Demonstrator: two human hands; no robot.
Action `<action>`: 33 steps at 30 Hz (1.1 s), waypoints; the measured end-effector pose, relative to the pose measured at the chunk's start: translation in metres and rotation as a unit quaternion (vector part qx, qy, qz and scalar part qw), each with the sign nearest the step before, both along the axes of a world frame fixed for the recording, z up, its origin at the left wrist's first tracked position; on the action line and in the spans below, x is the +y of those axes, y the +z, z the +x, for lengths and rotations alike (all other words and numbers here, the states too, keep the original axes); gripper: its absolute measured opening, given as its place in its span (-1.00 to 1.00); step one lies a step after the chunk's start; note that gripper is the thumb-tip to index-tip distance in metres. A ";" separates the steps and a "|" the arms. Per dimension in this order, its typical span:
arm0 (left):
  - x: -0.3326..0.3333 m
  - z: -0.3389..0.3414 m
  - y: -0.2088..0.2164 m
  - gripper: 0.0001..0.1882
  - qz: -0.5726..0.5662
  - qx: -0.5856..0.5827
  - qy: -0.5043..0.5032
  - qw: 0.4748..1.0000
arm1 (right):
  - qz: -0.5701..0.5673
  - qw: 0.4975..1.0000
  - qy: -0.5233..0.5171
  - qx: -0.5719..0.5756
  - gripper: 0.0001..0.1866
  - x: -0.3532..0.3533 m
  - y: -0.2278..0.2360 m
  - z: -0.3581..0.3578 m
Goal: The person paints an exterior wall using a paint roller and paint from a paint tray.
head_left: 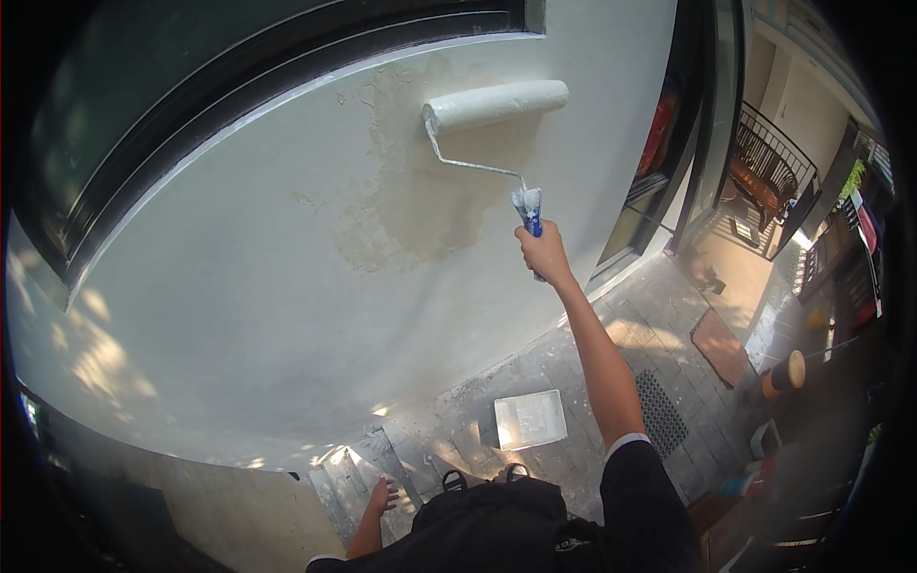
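Note:
My right hand (543, 250) is closed around the blue, paint-smeared handle of a paint roller (497, 103). The roller's wide white sleeve lies against the pale wall (277, 315), at the upper edge of a bare beige-brown patch (435, 205). Its bent wire frame runs from the sleeve's left end down to the handle. Low down near my body, my left hand (384, 496) hangs with its fingers apart and nothing in it. On the floor between my arms sits a white paint tray (530, 420).
A dark-framed window (287, 57) borders the wall above, and a glass door (659, 143) stands at its right. Farther right are a dark mat (661, 413), a reddish-brown mat (717, 348), a wooden bench (761, 172) and a cylindrical container (785, 373).

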State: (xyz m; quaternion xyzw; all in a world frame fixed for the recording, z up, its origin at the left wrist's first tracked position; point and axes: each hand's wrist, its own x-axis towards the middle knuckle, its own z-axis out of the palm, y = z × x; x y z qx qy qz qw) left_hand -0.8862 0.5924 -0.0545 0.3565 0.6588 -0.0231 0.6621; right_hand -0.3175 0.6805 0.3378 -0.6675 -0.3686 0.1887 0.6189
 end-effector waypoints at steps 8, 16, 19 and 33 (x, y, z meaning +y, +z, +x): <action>-0.007 0.017 -0.012 -0.38 -0.005 0.003 -0.005 1.000 | -0.015 0.999 0.000 -0.034 -0.77 -0.002 0.026 0.029; -0.017 0.023 -0.027 -0.40 -0.029 0.002 0.003 1.000 | -0.061 0.998 -0.020 -0.005 -0.77 -0.025 -0.085 0.011; -0.013 0.026 -0.019 -0.40 -0.028 0.007 -0.011 1.000 | -0.052 0.997 -0.019 -0.047 -0.77 -0.029 -0.114 0.014; 0.004 0.034 -0.001 -0.37 -0.008 0.012 -0.030 0.999 | 0.010 1.000 -0.004 0.027 -0.76 0.011 0.047 0.026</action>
